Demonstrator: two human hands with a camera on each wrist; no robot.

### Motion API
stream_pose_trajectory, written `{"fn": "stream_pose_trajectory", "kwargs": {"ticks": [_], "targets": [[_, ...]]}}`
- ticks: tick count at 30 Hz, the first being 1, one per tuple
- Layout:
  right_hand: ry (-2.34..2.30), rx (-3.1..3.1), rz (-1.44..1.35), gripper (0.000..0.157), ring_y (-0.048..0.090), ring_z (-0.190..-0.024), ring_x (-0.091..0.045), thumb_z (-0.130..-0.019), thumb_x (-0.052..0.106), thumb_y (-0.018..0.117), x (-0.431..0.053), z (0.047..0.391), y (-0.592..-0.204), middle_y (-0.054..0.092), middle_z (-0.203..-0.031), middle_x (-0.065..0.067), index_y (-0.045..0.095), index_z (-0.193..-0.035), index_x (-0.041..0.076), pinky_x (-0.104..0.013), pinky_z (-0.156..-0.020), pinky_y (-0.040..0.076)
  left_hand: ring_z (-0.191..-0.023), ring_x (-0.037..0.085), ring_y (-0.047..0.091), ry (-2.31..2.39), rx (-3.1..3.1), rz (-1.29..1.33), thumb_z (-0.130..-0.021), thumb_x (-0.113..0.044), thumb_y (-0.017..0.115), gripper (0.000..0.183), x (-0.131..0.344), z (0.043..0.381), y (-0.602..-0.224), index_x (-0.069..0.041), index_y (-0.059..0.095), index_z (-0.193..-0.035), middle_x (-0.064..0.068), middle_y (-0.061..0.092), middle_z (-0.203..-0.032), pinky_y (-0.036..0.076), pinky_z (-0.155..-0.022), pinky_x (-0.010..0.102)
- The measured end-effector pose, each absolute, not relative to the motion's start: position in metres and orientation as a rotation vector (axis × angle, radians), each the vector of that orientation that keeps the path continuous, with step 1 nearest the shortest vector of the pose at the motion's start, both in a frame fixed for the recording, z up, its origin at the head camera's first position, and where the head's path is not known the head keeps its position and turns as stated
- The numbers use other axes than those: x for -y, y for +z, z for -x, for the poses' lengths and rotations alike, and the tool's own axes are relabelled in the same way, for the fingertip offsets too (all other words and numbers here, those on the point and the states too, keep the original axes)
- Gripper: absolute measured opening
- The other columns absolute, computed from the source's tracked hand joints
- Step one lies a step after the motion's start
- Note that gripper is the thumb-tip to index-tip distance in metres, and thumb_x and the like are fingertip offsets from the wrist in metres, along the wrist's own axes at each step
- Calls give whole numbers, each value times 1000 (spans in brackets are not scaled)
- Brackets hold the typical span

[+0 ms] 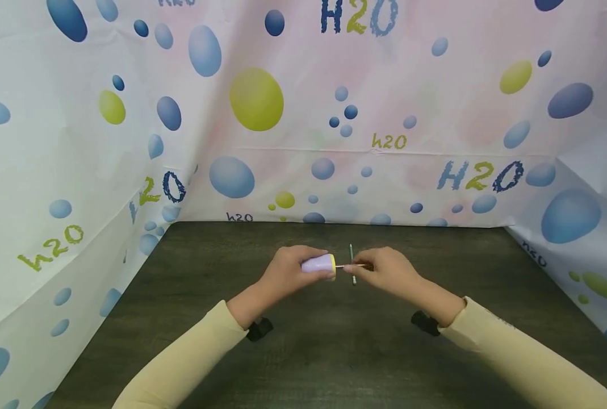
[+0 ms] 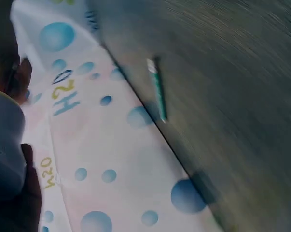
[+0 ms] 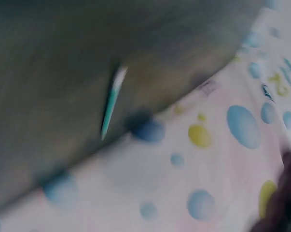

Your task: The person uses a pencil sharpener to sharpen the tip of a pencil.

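Observation:
My left hand grips a small lavender tapered cylinder with a yellow rim, its rimmed end facing right. Between the thumb and fingers of my right hand is a thin reddish stick, pinched so that its tip meets the yellow rim. The stick's other end is mostly covered by the fingers, so I cannot tell its exact kind. In the left wrist view, the cylinder looks dark and lies along the left edge. A green pencil-like stick with a white end lies on the table, behind the hands in the head view.
The dark wooden table reaches back to a white sheet with blue and yellow-green spots and H2O lettering. This sheet also rises along both sides. A black strap piece shows at the left wrist, another at the right.

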State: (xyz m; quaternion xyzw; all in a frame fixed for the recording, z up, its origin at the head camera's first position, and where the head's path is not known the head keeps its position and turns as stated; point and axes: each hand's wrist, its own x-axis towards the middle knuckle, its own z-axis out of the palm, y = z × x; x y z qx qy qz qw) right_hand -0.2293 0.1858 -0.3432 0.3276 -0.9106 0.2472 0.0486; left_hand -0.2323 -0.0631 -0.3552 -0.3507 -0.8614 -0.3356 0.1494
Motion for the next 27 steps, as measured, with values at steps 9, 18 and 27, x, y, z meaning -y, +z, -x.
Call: {"fn": "stream_pose_trajectory", "kwargs": {"ticks": [9,18,27], "targets": [[5,1674,-1154,33,49,-62,-13,-111,29,45,-193,244,-356,59,-77,-1,67,-102,5,-25,-54,43,-77,11,63,-1639,2715,635,-93,-27,73,34,66,240,-340,-1,78,-113,20,77,-107,52,-66,25],[288,1887,-1131,50,45,-47,-6,-110,38,43,-182,241,-358,61,-62,2,67,-77,10,-20,-41,32,-75,14,65,-1446,2639,757,-88,-25,81,37,64,230,-344,-2,77,-117,18,78,-107,51,-63,22],[1482,3087,-846,38,27,-49,-5,-105,22,55,-190,242,-346,41,-55,7,72,-87,-6,-23,-49,28,-87,17,74,-498,2067,1229,-67,-30,96,54,62,240,-369,-3,77,-110,6,79,-98,59,-74,24]]}}
